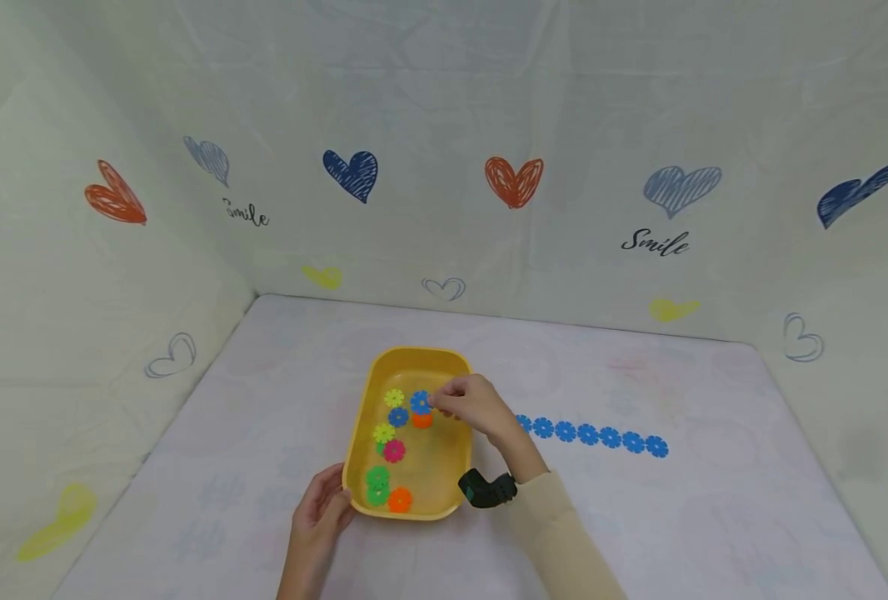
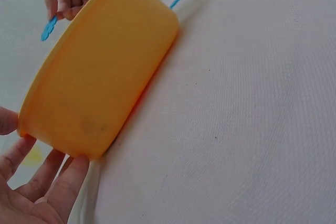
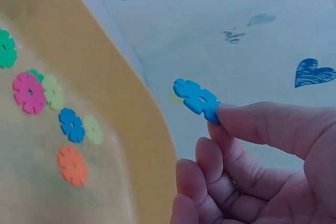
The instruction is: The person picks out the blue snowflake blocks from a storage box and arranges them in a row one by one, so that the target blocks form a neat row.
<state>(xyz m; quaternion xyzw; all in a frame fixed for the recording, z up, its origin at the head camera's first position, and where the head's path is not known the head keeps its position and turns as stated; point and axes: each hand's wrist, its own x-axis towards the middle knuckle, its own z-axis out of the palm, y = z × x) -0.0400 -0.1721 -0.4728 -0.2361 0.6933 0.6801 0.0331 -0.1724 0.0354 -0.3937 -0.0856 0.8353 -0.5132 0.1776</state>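
Note:
Between thumb and forefinger, my right hand pinches a blue snowflake building disc, raised over the yellow tray. That disc has a notched, flower-like edge. At the tray's near left corner, my left hand holds the rim, thumb on top and fingers against the outer wall. Loose discs lie inside the tray: a pink disc, another blue disc, an orange disc, and several green and yellow ones. My right hand partly hides discs near the tray's right side.
Right of the tray, several blue discs lie in a row on the white tabletop; my right arm covers the row's left end. A pale curtain printed with hearts stands behind and beside the table. A black band circles my right wrist.

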